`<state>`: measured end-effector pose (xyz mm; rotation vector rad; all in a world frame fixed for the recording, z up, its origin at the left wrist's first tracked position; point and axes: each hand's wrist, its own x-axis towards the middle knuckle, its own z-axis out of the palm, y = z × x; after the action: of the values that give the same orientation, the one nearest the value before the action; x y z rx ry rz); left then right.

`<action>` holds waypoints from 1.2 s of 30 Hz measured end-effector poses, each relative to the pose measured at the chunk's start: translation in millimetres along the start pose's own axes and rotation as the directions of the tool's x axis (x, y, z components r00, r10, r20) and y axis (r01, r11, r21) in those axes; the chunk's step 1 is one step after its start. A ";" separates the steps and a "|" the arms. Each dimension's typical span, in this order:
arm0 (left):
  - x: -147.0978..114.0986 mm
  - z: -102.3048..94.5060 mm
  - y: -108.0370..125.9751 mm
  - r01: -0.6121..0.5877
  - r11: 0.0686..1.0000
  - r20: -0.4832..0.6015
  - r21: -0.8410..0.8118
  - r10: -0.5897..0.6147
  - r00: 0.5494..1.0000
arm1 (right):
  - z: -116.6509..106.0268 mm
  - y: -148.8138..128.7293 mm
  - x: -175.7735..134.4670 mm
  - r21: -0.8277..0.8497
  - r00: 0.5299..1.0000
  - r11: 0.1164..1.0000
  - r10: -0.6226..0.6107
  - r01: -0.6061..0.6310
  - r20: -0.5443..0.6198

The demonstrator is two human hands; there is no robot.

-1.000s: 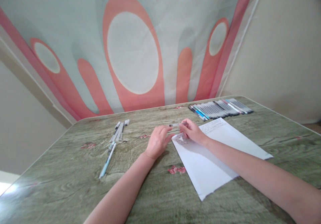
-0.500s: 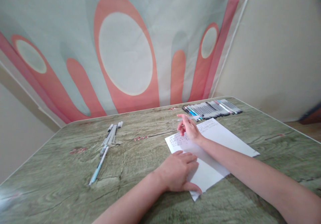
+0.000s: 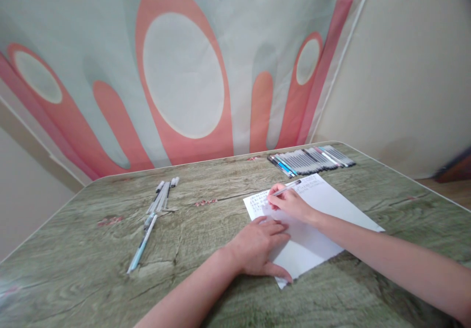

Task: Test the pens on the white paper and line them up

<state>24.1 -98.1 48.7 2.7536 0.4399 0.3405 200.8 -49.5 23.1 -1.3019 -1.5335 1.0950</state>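
A white sheet of paper [image 3: 324, 222] lies at an angle on the table, with rows of small handwriting along its far left part. My left hand [image 3: 255, 249] rests flat over the paper's near left edge, fingers spread. Above the written part, my right hand [image 3: 289, 203] is closed around a pen [image 3: 289, 187] with a clear barrel and a dark end that points up to the right. The pen's tip is hidden behind my fingers, so I cannot tell whether it touches the sheet.
Past the paper, a row of many pens [image 3: 309, 161] lies side by side near the table's far edge. To the left is a loose pile of pens [image 3: 161, 198], with a light blue pen [image 3: 142, 247] nearest me. The wood-patterned table [image 3: 198, 235] meets a patterned hanging cloth [image 3: 184, 146].
My right hand has come down and slightly right onto the paper, and the pen has turned from nearly level to a writing slant. My left hand has hardly moved.
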 end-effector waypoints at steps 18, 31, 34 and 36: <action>3.8 5.9 -6.1 0.172 0.983 -0.040 0.070 -0.170 0.985 | -8.3 14.3 -8.6 -0.268 0.967 0.934 -0.252 0.238 -0.020; 4.1 5.8 -6.0 0.169 0.983 -0.039 0.065 -0.167 0.985 | -7.5 13.8 -9.3 -0.280 0.966 0.929 -0.256 0.241 -0.018; 4.2 5.6 -5.5 0.167 0.984 -0.039 0.063 -0.165 0.985 | -7.6 14.2 -9.3 -0.273 0.966 0.930 -0.257 0.244 -0.012; 4.1 5.7 -5.4 0.166 0.984 -0.037 0.061 -0.164 0.986 | -7.8 14.6 -9.1 -0.269 0.966 0.931 -0.260 0.246 -0.017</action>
<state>28.1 -93.5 42.3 2.7526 0.6944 0.3345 213.4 -56.5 10.8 -1.2516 -1.7970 0.7045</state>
